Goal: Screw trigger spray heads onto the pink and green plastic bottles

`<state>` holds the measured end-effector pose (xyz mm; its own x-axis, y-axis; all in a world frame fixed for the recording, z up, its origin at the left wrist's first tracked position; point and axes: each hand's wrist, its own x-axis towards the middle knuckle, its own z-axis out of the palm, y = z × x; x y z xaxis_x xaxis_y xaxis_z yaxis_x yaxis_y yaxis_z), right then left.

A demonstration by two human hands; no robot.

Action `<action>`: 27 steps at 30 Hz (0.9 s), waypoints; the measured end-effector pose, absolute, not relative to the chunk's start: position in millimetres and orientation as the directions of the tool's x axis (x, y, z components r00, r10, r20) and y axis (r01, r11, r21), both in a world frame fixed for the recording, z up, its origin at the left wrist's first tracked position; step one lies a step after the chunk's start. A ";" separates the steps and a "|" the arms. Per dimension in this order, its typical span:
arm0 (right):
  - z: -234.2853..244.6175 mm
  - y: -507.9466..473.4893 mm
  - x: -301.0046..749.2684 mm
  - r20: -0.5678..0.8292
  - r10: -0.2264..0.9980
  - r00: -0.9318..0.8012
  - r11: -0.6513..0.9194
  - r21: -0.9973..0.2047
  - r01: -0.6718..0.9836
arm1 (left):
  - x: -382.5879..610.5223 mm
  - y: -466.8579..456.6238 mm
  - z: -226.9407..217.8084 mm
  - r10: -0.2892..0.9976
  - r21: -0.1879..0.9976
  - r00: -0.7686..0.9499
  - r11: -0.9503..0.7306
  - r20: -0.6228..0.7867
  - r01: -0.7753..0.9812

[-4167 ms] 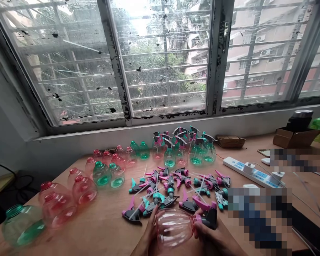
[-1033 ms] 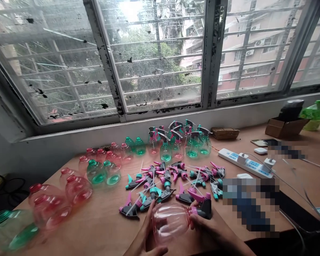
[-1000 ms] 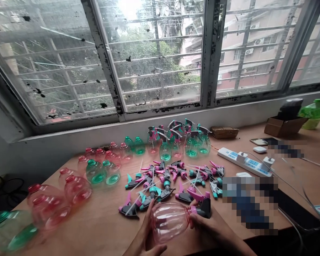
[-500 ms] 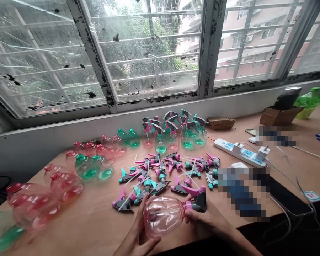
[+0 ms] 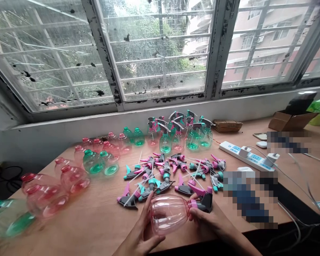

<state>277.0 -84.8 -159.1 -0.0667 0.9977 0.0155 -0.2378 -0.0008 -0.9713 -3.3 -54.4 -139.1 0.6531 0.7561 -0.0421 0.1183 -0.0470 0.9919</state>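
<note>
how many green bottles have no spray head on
5: near bottle cut off at the left edge, middle pair beside red bottles, back pair farther away. More may be hidden.

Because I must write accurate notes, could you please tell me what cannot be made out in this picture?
In the head view:
Left hand: some fingers hidden behind the pink bottle.
Spray head: its collar and the right hand hide how far it is screwed on.
Nearest green bottle: partly cut off by the left edge.
Pixelated patch: blurs whatever lies under it.
</note>
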 end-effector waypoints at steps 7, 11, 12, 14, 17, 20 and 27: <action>-158.4 -84.9 278.2 0.023 0.997 -0.076 0.006 -0.978 -0.207 | -5.0 -55.4 -142.0 0.724 0.999 0.689 -0.008 -0.022 0.040; -159.8 -84.6 277.7 0.035 0.998 -0.056 0.022 -0.976 -0.216 | -5.6 -54.6 -143.0 0.733 0.996 0.679 -0.031 -0.030 0.078; -160.0 -84.6 277.6 0.034 0.998 -0.054 0.021 -0.974 -0.223 | -5.4 -54.5 -142.7 0.741 0.994 0.671 -0.050 -0.030 0.100; -159.9 -84.6 277.7 0.025 0.998 -0.064 0.009 -0.972 -0.236 | -4.9 -54.4 -142.8 0.751 0.989 0.660 -0.079 -0.023 0.125; -159.2 -85.1 278.4 -0.003 0.997 -0.082 -0.023 -0.970 -0.241 | -5.5 -53.9 -145.0 0.748 0.987 0.664 -0.106 0.000 0.119; -159.3 -85.2 279.1 -0.004 0.997 -0.083 -0.025 -0.969 -0.247 | -7.4 -52.7 -147.6 0.746 0.988 0.666 -0.105 0.005 0.110; -162.9 -83.9 277.9 0.003 0.997 -0.072 -0.016 -0.965 -0.263 | -5.1 -51.8 -146.6 0.751 0.995 0.660 -0.070 0.009 0.067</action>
